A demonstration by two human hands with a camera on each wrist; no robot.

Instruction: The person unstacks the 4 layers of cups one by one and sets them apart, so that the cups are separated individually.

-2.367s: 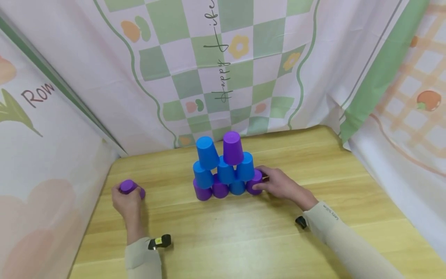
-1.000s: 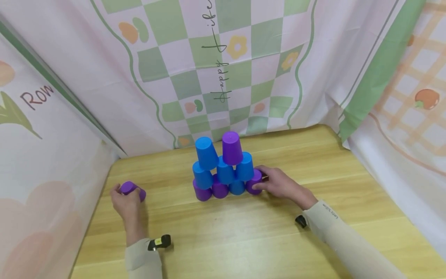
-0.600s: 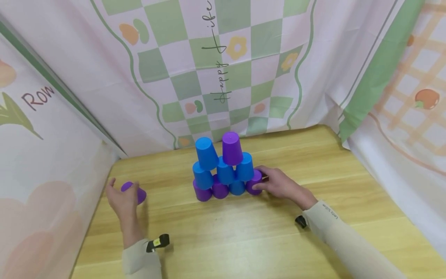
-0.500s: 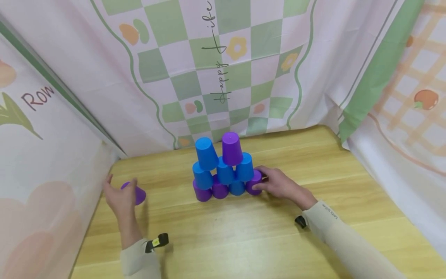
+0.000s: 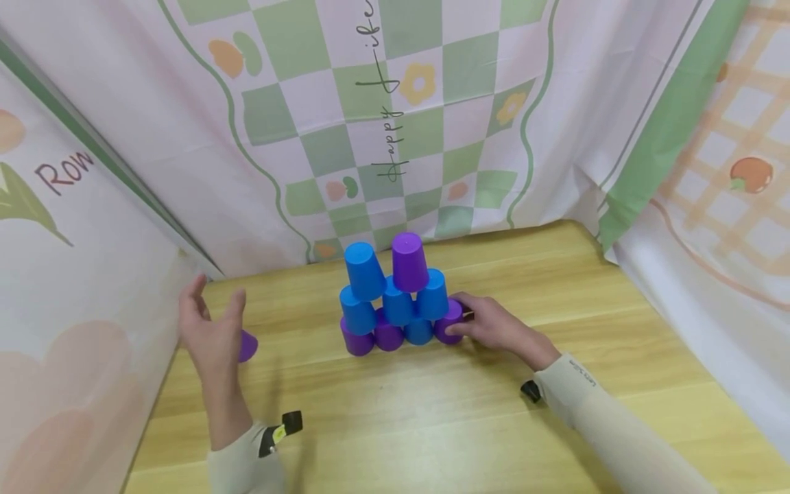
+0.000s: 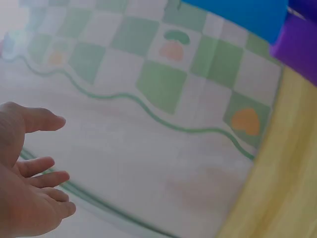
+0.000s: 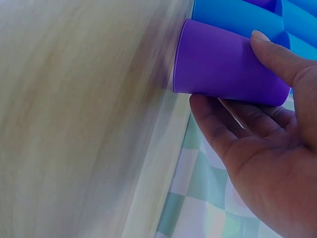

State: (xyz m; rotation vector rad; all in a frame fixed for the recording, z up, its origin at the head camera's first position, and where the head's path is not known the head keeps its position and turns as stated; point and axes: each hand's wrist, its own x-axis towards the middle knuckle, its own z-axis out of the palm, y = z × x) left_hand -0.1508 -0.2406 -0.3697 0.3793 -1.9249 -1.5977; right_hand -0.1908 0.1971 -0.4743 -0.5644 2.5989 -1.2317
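Upside-down cups form a stack in the middle of the table. On top sit a blue cup (image 5: 365,272) and a purple cup (image 5: 409,263), over three blue cups (image 5: 398,305) in the middle row. Purple cups (image 5: 357,339) and a blue one (image 5: 418,332) make up the bottom row. My right hand (image 5: 496,331) holds the bottom row's right-end purple cup (image 7: 223,64), thumb on one side and fingers on the other. At the left, my left hand (image 5: 212,343) hovers with fingers spread, holding nothing, partly hiding a loose purple cup (image 5: 248,346).
The wooden table (image 5: 382,425) meets a checkered curtain (image 5: 420,144) close behind the stack. Printed cloth (image 5: 74,288) also borders the left side, near my left hand, and more hangs at the right (image 5: 716,178). Each wrist carries a small black camera (image 5: 292,420).
My left hand has let go of the loose purple cup, spread its fingers and lifted up and away to the left. The right hand and the stack stay as they were.
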